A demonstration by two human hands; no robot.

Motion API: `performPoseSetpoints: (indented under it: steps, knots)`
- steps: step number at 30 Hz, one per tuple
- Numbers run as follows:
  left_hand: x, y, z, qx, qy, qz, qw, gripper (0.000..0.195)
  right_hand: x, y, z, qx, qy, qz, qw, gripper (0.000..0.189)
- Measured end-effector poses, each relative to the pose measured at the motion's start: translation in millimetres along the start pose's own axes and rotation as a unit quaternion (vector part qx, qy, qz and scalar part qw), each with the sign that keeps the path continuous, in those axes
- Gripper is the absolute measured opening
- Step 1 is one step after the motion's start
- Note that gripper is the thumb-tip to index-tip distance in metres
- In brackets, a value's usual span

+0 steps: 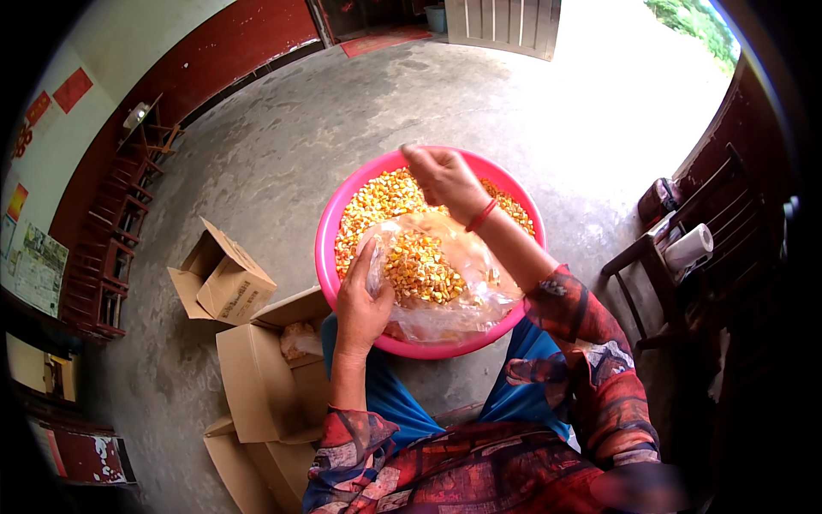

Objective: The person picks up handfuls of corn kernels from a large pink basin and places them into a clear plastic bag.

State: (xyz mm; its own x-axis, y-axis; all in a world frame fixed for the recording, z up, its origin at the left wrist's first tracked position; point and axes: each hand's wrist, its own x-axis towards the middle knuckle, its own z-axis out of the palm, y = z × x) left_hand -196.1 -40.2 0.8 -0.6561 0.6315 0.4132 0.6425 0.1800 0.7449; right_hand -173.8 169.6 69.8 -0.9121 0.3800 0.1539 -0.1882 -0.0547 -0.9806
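A pink plastic basin (325,283) full of yellow corn kernels (379,196) stands before me, between my knees. On the kernels lies a clear plastic bag (462,321), its mouth spread and more corn kernels (424,270) inside it. My left hand (365,302) grips the bag's left edge, thumb towards the kernels and fingers along the film. Over the far part of the basin, my right hand (446,180) is raised with its fingers curled in. Whether it holds any kernels is hidden from view. A red band circles that wrist.
Open cardboard boxes (247,379) sit at my left, one with a filled plastic bag (298,340) inside. A smaller carton (225,279) lies beyond them. To the right is a dark wooden chair (668,283) bearing a white paper roll (690,247). Wooden chairs (122,238) line the left wall.
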Motion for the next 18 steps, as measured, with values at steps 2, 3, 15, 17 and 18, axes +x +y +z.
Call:
performPoseSetpoints:
  steps: [2, 3, 15, 17, 18]
  knots:
    - [-3, -2, -6, 0.013, 0.003, 0.005, 1.0, 0.058, -10, -5, 36, 0.008, -0.068, -0.02, 0.997, 0.043]
    - [-1, -2, -4, 0.016, -0.001, 0.017, 1.0, 0.058, -17, -5, 45, 0.017, -0.095, -0.026, 0.995, 0.043]
    - [0, 8, 1, -0.047, 0.022, -0.019, 0.998, 0.045, -43, 51, 63, -0.09, -0.138, -0.032, 0.986, 0.041]
    - [0, 10, -1, -0.034, 0.024, -0.02, 0.999, 0.045, -43, 51, 63, -0.089, -0.135, -0.046, 0.986, 0.038]
    - [0, 10, 0, -0.022, 0.026, -0.02, 0.999, 0.044, -43, 51, 62, -0.089, -0.135, -0.046, 0.986, 0.038]
